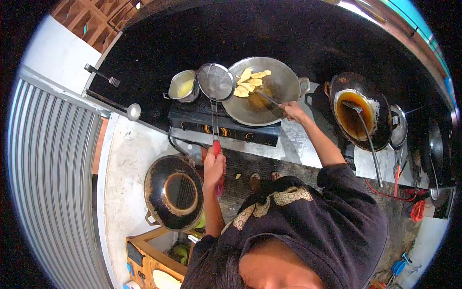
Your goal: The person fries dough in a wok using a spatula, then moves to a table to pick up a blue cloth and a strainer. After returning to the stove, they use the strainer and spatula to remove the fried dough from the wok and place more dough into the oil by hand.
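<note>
My left hand [214, 166] is closed around the red handle of a round mesh strainer [216, 82]. The strainer's bowl hangs beside the left rim of a large grey wok [288, 79], and its mesh looks bare. My right hand [292, 111] grips the handle of a metal spatula [270, 99] that reaches into this wok. Flat yellow slices [248, 84] lie at the spatula's end, in the wok's upper left part. Brownish oil shows at the bottom. The spatula's blade is mostly hidden by the slices.
A metal pot [183, 86] with yellowish contents stands left of the strainer on the gas stove [226, 130]. On the right sits a dark wok [361, 115] with brown liquid and a ladle. A blackened pan [174, 192] rests at lower left. A ladle [133, 112] lies farther left.
</note>
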`<state>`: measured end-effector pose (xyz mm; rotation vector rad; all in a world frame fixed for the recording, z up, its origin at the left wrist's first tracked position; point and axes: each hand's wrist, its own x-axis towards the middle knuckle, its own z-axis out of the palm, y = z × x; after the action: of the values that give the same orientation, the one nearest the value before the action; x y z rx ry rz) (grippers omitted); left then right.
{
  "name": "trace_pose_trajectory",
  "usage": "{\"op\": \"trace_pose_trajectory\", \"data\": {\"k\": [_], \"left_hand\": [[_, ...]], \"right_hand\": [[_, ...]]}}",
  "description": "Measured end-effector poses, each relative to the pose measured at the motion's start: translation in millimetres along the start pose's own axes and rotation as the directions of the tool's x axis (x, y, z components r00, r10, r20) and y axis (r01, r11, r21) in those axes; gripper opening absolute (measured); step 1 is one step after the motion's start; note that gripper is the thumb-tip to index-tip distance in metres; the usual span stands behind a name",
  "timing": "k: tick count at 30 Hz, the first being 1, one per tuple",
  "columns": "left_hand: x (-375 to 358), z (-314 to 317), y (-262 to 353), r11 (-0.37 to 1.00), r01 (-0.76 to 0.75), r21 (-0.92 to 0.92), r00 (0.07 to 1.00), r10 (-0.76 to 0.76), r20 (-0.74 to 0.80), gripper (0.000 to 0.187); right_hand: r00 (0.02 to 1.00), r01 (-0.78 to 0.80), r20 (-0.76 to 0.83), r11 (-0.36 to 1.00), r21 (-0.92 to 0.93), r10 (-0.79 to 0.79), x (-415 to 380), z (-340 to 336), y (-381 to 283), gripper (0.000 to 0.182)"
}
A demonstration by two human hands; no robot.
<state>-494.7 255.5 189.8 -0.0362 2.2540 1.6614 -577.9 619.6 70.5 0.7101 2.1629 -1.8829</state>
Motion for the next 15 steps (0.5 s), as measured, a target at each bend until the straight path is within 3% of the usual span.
{"op": "trace_pose_trajectory", "data": {"k": [3,10,15], "left_hand": [[-0.3,-0.1,4.4,1.0,0.024,-0.002,1.0,-0.024,0.002,0.009],[1.4,-5.5,-2.7,0.999,0.008,-0.042,0.999,-0.007,0.041,0.009],[-1.0,-2.5,5.0,0.996,0.032,-0.084,0.999,-0.029,0.044,0.008]], "right_hand": [[0.996,0.026,-0.08,1.0,0.01,-0.025,3.3,11.8,-1.1,0.023],[0.997,0.007,0.072,0.997,0.072,-0.012,-28.3,-14.1,-4.8,0.027],[0.998,-0.008,0.061,1.0,0.02,0.007,-70.3,-35.1,4.0,0.026]]}}
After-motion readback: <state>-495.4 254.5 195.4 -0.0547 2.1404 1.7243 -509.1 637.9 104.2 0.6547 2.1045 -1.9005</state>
